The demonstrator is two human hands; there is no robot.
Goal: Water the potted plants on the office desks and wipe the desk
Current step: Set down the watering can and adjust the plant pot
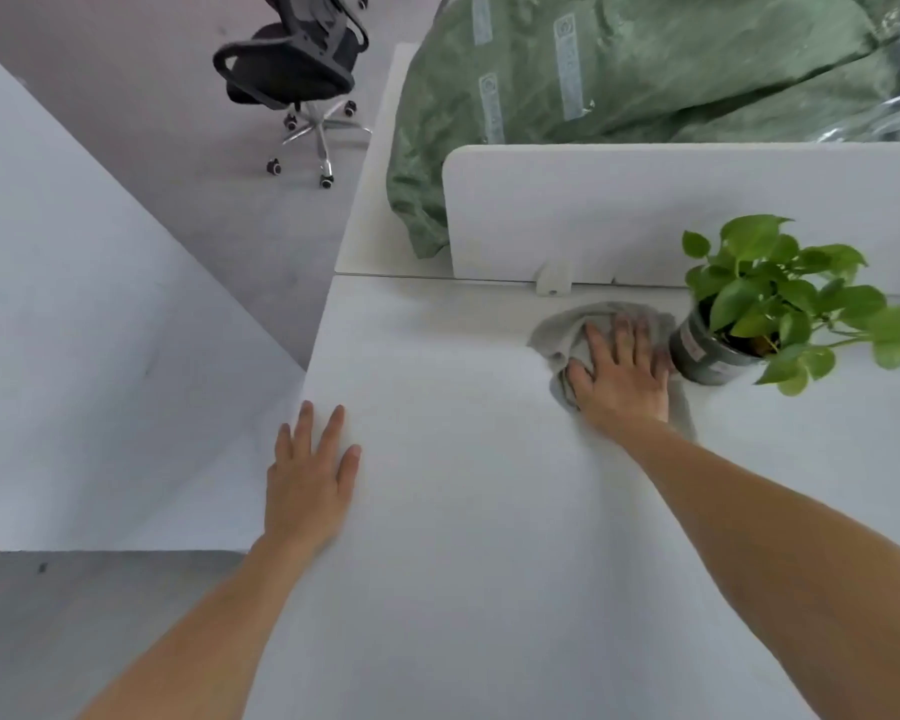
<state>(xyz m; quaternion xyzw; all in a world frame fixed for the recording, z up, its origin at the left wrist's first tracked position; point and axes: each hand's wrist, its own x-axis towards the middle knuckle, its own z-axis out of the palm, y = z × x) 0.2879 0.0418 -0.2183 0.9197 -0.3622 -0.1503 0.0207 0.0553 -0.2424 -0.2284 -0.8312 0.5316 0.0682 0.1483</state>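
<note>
Cloth (557,332) flat under right hand (619,379), fingers (625,332) spread to press it onto worktop (463,537); potted plant (705,356) just right of fingertips. Left hand (307,485) flat, fingers spread, likely bracing body.

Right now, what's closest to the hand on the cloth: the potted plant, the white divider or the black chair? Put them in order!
From the right hand:
1. Potted plant, just to its right on the desk.
2. White divider, behind it along the desk's back edge.
3. Black office chair, far away, up and to the left.
</note>
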